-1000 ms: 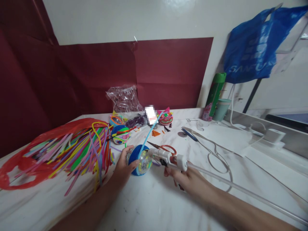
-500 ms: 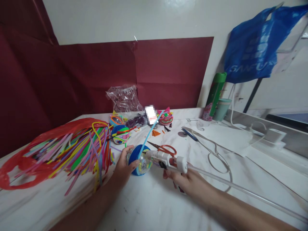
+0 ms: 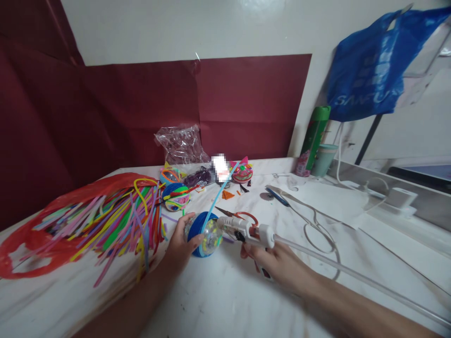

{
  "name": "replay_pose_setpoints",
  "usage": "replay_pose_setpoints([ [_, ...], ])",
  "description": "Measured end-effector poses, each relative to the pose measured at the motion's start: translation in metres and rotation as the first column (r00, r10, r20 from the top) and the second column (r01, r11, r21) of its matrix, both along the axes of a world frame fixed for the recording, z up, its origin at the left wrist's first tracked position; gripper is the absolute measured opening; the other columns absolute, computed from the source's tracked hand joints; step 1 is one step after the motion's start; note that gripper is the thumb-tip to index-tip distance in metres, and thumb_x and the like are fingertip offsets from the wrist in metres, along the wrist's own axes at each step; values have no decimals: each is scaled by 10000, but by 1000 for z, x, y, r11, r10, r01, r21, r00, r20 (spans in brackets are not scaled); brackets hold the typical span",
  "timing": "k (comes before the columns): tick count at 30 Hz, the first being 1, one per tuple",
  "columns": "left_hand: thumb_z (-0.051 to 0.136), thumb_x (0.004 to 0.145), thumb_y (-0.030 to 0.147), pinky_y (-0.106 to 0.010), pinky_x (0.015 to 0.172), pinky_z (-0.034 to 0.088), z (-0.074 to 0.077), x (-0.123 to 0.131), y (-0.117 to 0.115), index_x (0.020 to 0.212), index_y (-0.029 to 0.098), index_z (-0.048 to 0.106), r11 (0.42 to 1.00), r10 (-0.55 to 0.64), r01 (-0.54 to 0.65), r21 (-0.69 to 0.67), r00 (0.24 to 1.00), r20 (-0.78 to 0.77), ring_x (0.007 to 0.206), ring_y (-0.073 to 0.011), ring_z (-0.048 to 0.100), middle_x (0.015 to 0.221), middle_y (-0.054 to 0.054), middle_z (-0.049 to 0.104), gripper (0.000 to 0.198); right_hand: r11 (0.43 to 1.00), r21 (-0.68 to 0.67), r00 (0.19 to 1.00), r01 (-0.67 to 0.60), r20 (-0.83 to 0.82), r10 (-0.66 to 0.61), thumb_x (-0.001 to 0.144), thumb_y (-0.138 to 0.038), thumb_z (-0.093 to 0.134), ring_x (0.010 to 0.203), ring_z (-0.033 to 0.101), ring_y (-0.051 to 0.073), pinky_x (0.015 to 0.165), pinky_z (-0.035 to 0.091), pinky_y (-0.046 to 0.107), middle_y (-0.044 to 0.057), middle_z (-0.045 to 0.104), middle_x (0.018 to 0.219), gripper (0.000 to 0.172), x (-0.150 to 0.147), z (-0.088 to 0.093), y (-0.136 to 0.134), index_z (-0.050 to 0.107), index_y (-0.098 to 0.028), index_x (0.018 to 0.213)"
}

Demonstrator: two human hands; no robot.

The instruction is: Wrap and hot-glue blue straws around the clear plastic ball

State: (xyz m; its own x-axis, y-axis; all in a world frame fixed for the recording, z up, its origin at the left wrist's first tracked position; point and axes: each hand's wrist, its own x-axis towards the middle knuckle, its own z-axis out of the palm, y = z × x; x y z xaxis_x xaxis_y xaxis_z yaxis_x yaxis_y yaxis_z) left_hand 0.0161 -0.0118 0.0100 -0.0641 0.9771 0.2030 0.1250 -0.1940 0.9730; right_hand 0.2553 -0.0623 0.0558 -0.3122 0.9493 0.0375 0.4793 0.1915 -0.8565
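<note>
My left hand [image 3: 179, 244] is closed around a clear plastic ball [image 3: 206, 234] partly wrapped in blue strip, holding it on the white table [image 3: 218, 300]. A light blue strip [image 3: 220, 190] rises from the ball toward the back. My right hand [image 3: 273, 263] grips a white glue gun [image 3: 248, 231] whose nozzle touches the ball's right side. A long clear glue stick [image 3: 338, 270] trails out of the gun to the right.
A red bag with several coloured strips [image 3: 102, 218] lies at left. Finished decorated balls [image 3: 175, 196], a pink cat-eared ball [image 3: 242, 172], orange-handled scissors [image 3: 243, 217], a clear plastic bag [image 3: 181, 143], a green can [image 3: 312, 140], a cup [image 3: 323, 159], a white cord [image 3: 317, 225] and a blue bag [image 3: 373, 70] surround them.
The glue gun's nozzle shifted slightly against the ball; both hands stay in nearly the same place.
</note>
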Motion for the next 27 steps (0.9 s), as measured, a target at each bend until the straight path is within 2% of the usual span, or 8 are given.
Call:
replay_pose_setpoints([
  [5, 667, 638, 327, -411, 951, 401, -3, -1, 2, 1187, 189, 481, 999, 15, -15, 48, 1000, -3, 1129, -298, 515, 1191, -102, 547, 596, 999, -32, 1000, -30, 1, 30, 833, -333, 446, 528, 480, 108, 479, 374, 202, -38, 503, 594, 237, -1, -1, -2, 630, -186, 804],
  [13, 682, 601, 317, -353, 792, 489, 3, 1, -1, 1160, 206, 497, 1000, 18, -18, -6, 999, 29, 974, -269, 588, 1068, -72, 601, 599, 999, -47, 999, 6, -50, -9, 851, -334, 435, 531, 481, 109, 477, 369, 204, -35, 505, 598, 247, 0, -1, 2, 626, -186, 802],
  [18, 676, 602, 350, -358, 818, 470, 1, 1, 0, 1181, 198, 490, 1000, 20, -20, 0, 999, 42, 995, -268, 573, 1115, -82, 577, 626, 998, -44, 998, -33, -54, 31, 839, -340, 443, 531, 473, 103, 481, 360, 199, -36, 497, 601, 246, 0, -4, 2, 626, -179, 803],
  [23, 685, 591, 347, -365, 849, 445, 0, 1, 2, 1165, 202, 499, 1000, 31, -31, 1, 999, 21, 988, -264, 566, 1080, -72, 589, 621, 991, -129, 995, 26, -88, -37, 850, -377, 420, 520, 460, 113, 484, 357, 217, -27, 488, 580, 305, 0, -7, 4, 637, -168, 804],
  [27, 693, 578, 327, -346, 829, 456, 1, 1, 1, 1155, 202, 503, 1000, 25, -25, -7, 998, 51, 982, -263, 576, 1069, -70, 600, 620, 987, -158, 997, -2, -74, -10, 833, -407, 421, 511, 448, 117, 483, 349, 221, -31, 460, 547, 337, -2, -3, 2, 649, -161, 802],
])
